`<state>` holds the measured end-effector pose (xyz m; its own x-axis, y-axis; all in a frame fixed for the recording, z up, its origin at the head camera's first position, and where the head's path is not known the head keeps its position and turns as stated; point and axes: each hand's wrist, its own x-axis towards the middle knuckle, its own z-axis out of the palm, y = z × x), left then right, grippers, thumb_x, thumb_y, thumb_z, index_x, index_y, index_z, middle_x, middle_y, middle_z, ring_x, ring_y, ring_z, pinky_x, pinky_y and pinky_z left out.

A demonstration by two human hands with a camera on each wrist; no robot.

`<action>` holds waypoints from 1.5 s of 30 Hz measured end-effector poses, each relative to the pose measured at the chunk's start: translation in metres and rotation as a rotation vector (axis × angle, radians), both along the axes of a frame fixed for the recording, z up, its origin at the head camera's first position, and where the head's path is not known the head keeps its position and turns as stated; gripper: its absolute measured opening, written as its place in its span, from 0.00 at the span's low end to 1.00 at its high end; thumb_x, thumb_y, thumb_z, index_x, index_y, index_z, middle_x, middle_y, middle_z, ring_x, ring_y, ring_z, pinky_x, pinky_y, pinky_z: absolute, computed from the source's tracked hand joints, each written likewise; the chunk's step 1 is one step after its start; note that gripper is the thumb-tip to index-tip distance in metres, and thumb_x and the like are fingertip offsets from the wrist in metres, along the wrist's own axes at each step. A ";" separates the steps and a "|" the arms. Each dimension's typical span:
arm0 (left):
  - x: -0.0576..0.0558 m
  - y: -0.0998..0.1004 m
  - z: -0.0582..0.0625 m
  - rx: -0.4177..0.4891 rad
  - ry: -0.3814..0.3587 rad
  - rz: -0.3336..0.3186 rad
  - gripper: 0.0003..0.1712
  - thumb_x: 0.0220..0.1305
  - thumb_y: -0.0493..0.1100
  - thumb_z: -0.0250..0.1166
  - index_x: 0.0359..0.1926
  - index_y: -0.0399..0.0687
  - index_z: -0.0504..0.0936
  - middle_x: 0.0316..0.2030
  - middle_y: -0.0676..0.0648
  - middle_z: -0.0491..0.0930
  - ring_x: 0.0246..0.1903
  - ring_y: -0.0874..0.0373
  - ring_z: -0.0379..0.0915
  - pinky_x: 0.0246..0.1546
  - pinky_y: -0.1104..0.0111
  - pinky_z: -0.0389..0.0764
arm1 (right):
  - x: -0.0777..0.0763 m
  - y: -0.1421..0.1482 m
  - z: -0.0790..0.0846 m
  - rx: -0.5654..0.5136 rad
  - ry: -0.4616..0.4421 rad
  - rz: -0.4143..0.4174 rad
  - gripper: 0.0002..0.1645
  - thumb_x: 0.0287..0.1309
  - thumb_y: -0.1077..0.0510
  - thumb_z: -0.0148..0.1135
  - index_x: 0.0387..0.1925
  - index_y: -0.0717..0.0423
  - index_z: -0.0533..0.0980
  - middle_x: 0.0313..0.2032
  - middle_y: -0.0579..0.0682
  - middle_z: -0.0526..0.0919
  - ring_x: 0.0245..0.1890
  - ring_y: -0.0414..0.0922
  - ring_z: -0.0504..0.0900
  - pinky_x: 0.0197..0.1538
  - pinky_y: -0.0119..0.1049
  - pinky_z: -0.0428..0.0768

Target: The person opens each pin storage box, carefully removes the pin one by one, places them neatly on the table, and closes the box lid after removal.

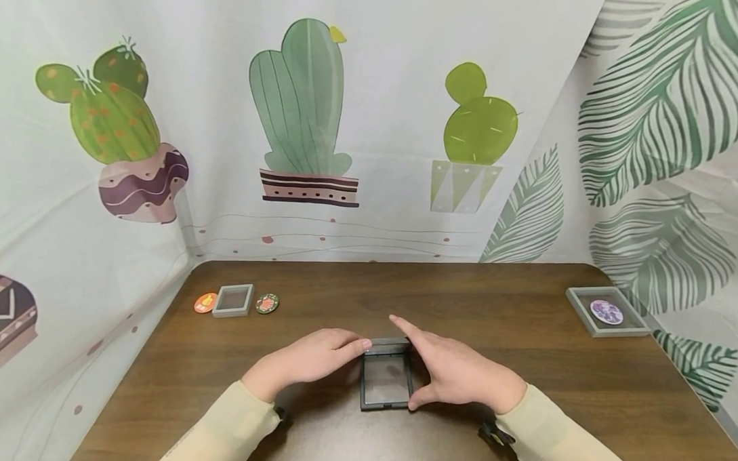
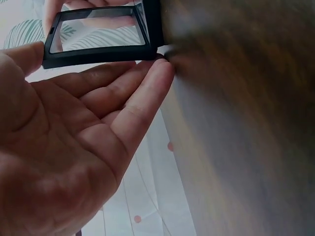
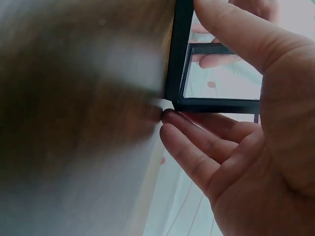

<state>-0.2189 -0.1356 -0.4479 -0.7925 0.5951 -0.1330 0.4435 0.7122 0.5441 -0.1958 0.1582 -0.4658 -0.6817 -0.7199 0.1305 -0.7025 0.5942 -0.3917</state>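
We are holding a black, clear-paned frame (image 1: 386, 382) half-open on the table (image 1: 371, 288), left hand (image 1: 309, 358) pinching its raised half (image 1: 388, 347), right hand (image 1: 456, 373) spanning its side, fingers apparently extended.

I had room over the tabletop (image 1: 506, 307) at centre right, short of the large grey frame (image 1: 619, 331). At lower centre, left hand (image 1: 312, 356) and right hand (image 1: 456, 373) hemmed in the black case (image 1: 384, 382); at middle left, a small grey frame (image 1: 233, 300) and two discs (image 1: 206, 302) (image 1: 267, 303) blocked me.
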 end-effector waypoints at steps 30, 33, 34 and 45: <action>0.003 0.004 -0.008 0.052 0.141 -0.183 0.46 0.53 0.76 0.61 0.58 0.45 0.78 0.44 0.54 0.79 0.41 0.65 0.75 0.44 0.71 0.75 | -0.001 0.002 -0.002 0.081 0.095 0.042 0.58 0.43 0.26 0.70 0.68 0.55 0.67 0.62 0.44 0.69 0.58 0.40 0.71 0.56 0.39 0.74; 0.005 0.006 -0.007 0.037 0.161 -0.190 0.46 0.52 0.76 0.62 0.58 0.45 0.78 0.44 0.54 0.78 0.41 0.65 0.74 0.44 0.71 0.75 | -0.001 0.002 -0.001 0.080 0.097 0.047 0.58 0.43 0.26 0.70 0.68 0.56 0.67 0.62 0.45 0.70 0.58 0.40 0.71 0.56 0.39 0.74; 0.005 0.007 -0.006 0.031 0.164 -0.191 0.46 0.52 0.76 0.62 0.58 0.45 0.78 0.45 0.54 0.77 0.41 0.65 0.74 0.45 0.71 0.75 | -0.001 0.002 -0.001 0.080 0.099 0.049 0.58 0.43 0.26 0.70 0.68 0.56 0.67 0.61 0.44 0.70 0.58 0.39 0.70 0.56 0.39 0.74; 0.011 0.011 -0.007 -0.033 0.233 -0.213 0.47 0.49 0.75 0.65 0.56 0.43 0.78 0.43 0.56 0.74 0.39 0.66 0.70 0.41 0.73 0.73 | 0.000 0.002 -0.003 0.092 0.149 0.077 0.59 0.44 0.27 0.70 0.69 0.57 0.65 0.61 0.45 0.70 0.59 0.39 0.69 0.57 0.38 0.74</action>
<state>-0.2075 -0.1242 -0.4550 -0.6622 0.7492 0.0157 0.6946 0.6058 0.3881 -0.1962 0.1604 -0.4692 -0.6020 -0.7828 0.1572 -0.7936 0.5649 -0.2259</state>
